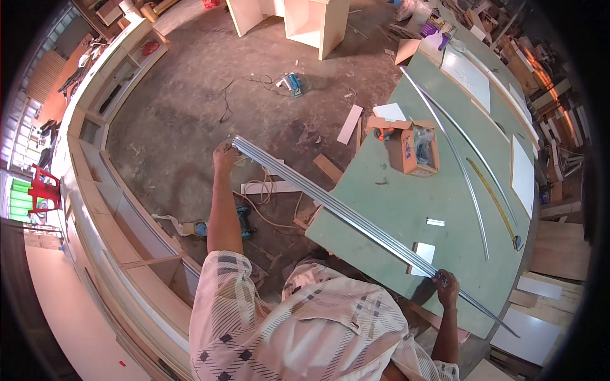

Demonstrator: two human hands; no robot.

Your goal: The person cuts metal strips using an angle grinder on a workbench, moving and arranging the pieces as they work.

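Slanting across in front of me is a long, grooved silver metal profile (330,202); I cannot tell if it is one piece or several bundled. My left hand (224,155) is closed around its far-left end, above the floor. Toward the near right, my right hand (448,289) grips it, and a thin end sticks out past that hand. Underneath its right part is a green tabletop (397,197). On this lie two thin silver strips (450,147), a yellow tape measure (517,242), a short silver piece (435,221), a white block (423,257) and an opened cardboard box (429,155).
A long, low wooden cabinet frame (95,171) curves along the left, with a red plastic chair (46,193) beyond. A blue power tool (291,84) and its cord lie on the floor, near board scraps (349,124). A pale cabinet (330,28) stands at the far side.
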